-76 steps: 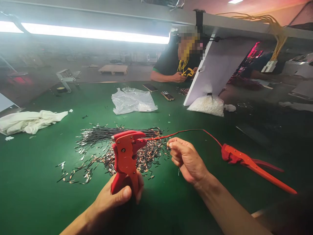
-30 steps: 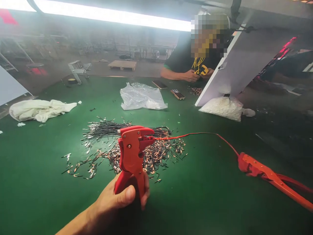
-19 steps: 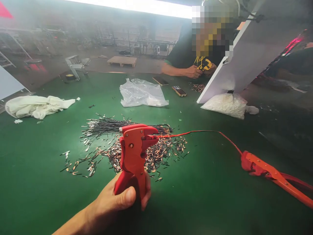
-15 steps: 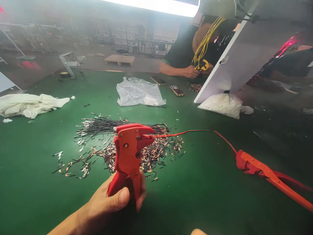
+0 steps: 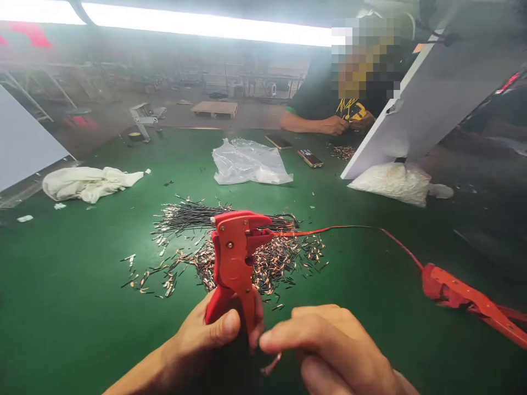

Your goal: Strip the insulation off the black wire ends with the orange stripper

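My left hand is wrapped around the handles of a red wire stripper, which stands upright with its jaws pointing right. To its right, my right hand has come close to the stripper's handles, its fingers curled with one reaching left. A short wire with a copper-coloured end sticks out blurred beneath that finger; its other end is hidden by the hand. Behind the stripper lie a heap of short wire pieces with bare copper ends and a bundle of black wires with silvery tips.
A second red wire stripper lies at the right, with a thin red strip running between the two tools. Farther back are a clear plastic bag, two phones, a white cloth and a filled bag. A person's hand works opposite.
My right hand has come up from the bottom edge towards the stripper's handles, with a short wire now showing beneath it. My left hand still grips the stripper. The view has shifted left.
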Demonstrator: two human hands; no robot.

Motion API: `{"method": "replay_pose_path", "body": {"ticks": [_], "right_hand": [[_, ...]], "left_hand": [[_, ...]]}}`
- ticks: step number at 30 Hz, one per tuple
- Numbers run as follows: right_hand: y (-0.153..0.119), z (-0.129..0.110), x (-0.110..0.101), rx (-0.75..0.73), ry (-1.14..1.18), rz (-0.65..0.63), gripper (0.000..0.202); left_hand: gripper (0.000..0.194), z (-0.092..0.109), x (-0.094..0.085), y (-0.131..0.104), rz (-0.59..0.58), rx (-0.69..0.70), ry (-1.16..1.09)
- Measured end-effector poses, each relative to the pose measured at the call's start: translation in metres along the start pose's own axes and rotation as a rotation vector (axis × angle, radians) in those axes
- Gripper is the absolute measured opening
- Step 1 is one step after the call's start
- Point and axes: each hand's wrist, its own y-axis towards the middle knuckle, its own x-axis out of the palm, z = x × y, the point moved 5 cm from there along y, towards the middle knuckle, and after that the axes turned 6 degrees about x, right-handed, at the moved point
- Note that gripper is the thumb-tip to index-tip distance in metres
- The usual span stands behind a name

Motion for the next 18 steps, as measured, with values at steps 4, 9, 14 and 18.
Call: {"method": "replay_pose_path", "body": {"ticks": [4,9,14,18], "right_hand": [[0.006,0.012,-0.017,0.169,-0.178,0.006,0.026],[0.012,0.035,-0.027,0.303,-0.363,0.107,0.013],[0.012,0.047,-0.035,0.333,-0.442,0.246,0.011],[0.010,0.052,-0.042,0.356,-0.479,0.318,0.014]], "left_hand": [[0.051,0.008,-0.008,0.001,0.035,0.058,0.067],[0.049,0.017,-0.014,0.001,0.074,0.078,0.036],[0.043,0.012,-0.015,-0.005,0.069,-0.010,0.034],[0.031,0.002,-0.018,-0.007,0.047,-0.070,-0.068]]}}
